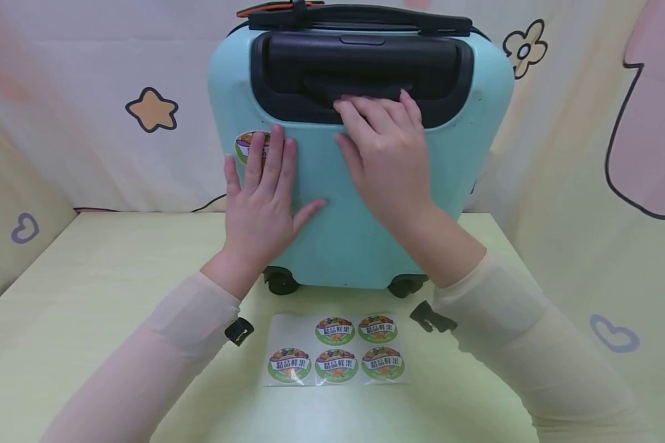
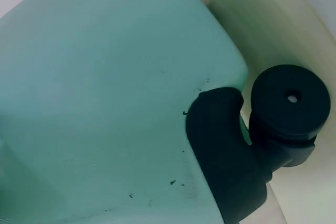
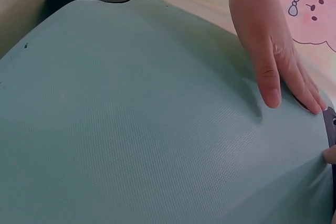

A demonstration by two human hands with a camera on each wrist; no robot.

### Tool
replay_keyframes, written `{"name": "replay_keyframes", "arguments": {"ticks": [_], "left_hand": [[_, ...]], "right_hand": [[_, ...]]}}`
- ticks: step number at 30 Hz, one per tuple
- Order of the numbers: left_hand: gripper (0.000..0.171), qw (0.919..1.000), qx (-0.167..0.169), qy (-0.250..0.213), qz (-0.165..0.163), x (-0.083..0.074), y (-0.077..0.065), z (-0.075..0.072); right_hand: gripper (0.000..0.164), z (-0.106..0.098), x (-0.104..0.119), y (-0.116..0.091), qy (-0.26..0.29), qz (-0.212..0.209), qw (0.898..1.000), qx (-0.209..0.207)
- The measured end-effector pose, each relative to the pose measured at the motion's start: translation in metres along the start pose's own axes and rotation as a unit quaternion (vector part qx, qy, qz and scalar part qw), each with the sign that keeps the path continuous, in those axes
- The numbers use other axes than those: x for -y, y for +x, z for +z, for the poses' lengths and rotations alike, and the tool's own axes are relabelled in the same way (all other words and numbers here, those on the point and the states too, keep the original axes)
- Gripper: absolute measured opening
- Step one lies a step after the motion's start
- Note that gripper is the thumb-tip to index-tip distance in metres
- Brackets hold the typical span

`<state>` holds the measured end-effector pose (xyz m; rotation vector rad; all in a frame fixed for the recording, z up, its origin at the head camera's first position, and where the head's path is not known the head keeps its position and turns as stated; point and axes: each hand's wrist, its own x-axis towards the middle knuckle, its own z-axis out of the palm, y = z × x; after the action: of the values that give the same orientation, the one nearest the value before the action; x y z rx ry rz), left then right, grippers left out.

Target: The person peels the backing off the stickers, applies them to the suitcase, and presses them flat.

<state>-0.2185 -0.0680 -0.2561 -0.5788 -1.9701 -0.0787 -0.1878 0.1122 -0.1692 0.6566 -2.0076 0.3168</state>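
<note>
A light blue suitcase [image 1: 332, 246] stands upright on the table, its black handle panel [image 1: 360, 52] at the top. My left hand [image 1: 260, 209] lies flat against the suitcase front with fingers spread, partly covering a round fruit sticker [image 1: 242, 143] at the upper left. My right hand [image 1: 388, 147] is at the lower edge of the handle panel, fingertips touching the black part and thumb below on the blue shell. The right wrist view shows the left hand [image 3: 268, 51] pressed to the shell, with only a fingertip of the right hand [image 3: 329, 156] at the edge.
A clear-backed sheet of round fruit stickers [image 1: 337, 366] lies on the table before the suitcase, its top left spot bare. Black wheels [image 1: 282, 282] support the suitcase. A cloth backdrop with cartoon shapes [image 1: 152, 111] hangs behind and at both sides.
</note>
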Motion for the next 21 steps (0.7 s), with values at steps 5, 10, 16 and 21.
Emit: {"name": "replay_keyframes", "arguments": {"ticks": [5,10,16,21], "left_hand": [[0.085,0.9993,-0.019,0.004,0.031,0.001,-0.002,0.003],[0.087,0.9990,-0.022,0.002,0.039,0.002,-0.003,0.006],[0.085,0.9992,-0.009,0.008,0.038,0.007,-0.006,0.006],[0.084,0.9991,0.005,0.011,0.040,0.011,-0.008,0.003]], "right_hand": [[0.033,0.002,-0.002,-0.001,0.000,-0.008,1.000,-0.009],[0.033,0.003,-0.003,-0.001,-0.003,-0.016,1.000,-0.023],[0.033,0.002,-0.004,-0.002,-0.009,-0.022,0.999,-0.022],[0.033,0.002,-0.003,-0.001,-0.011,-0.023,0.999,-0.021]]}}
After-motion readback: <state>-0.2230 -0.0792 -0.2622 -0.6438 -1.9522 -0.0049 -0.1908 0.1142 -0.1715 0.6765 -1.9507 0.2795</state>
